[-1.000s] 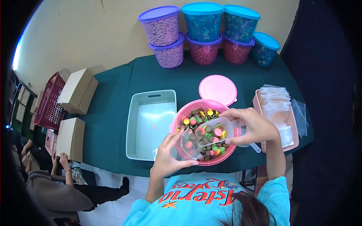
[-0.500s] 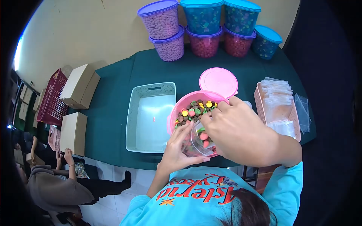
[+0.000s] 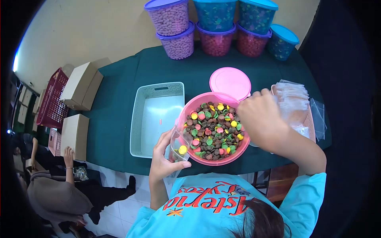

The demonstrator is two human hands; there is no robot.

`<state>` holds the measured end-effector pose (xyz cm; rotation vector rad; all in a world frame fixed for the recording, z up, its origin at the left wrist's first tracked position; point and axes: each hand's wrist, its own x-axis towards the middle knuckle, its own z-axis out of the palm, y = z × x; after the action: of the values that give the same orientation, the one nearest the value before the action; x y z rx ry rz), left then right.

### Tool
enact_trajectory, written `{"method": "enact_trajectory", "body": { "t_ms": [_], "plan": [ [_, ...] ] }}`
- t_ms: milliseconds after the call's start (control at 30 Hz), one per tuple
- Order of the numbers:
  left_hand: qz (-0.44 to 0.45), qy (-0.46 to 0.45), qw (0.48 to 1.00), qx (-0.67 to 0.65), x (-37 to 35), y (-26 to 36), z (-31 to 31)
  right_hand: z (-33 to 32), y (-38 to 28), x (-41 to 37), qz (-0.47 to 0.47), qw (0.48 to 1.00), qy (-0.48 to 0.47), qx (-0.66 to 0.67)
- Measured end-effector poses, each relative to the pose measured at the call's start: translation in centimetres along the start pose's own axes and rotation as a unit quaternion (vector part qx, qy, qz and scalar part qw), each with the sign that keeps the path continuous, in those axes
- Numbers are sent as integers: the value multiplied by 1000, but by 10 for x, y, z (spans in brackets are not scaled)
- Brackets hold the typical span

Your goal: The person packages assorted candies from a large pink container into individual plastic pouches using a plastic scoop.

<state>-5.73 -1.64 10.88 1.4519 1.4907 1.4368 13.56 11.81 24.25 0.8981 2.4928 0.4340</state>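
Note:
A pink bowl full of small brown, green, yellow and pink cup-shaped pieces stands at the table's near edge. At its left side, my left hand grips a clear plastic bag between thumb and fingers, with a few coloured pieces, one of them yellow, inside. My right hand is at the bowl's right rim, fingers curled; what they hold, if anything, is hidden. Just beyond the bowl lies a round pink lid.
To the left is a pale green basket; to the right, a pink basket of clear bags. Lidded tubs line the back. Cardboard boxes and a maroon crate sit left, near a seated person.
My right hand has moved right, from over the bowl to its right rim. My left hand has shifted left with the bag, leaving the bowl's contents in full view.

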Motion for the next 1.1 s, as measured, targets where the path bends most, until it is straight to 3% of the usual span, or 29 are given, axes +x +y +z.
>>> {"method": "enact_trajectory", "body": {
  "t_ms": [133, 367, 433, 500, 633, 867, 1100],
  "plan": [
    [-2, -20, 1000, 2, 1, -2, 4, 12, -28, 31, 8, 991, -96, -90],
    [-3, -48, 998, 35, -2, -4, 5, 67, -53, 59, -12, 991, -68, -115],
    [-3, -45, 999, 28, -2, -7, 5, 62, -41, 51, -30, 993, -93, -59],
    [-3, -49, 999, 20, -2, -9, 4, 80, -27, 40, -11, 998, 53, 21],
    [0, -40, 999, -3, -2, -12, 3, 96, -14, 26, -26, 980, 140, 136],
    [-7, -35, 999, -33, -5, -18, 1, 111, -13, 22, -30, 936, 183, 299],
    [-9, -27, 999, -41, -4, -17, 1, 109, -8, 26, -31, 927, 156, 341]
  ]
}}
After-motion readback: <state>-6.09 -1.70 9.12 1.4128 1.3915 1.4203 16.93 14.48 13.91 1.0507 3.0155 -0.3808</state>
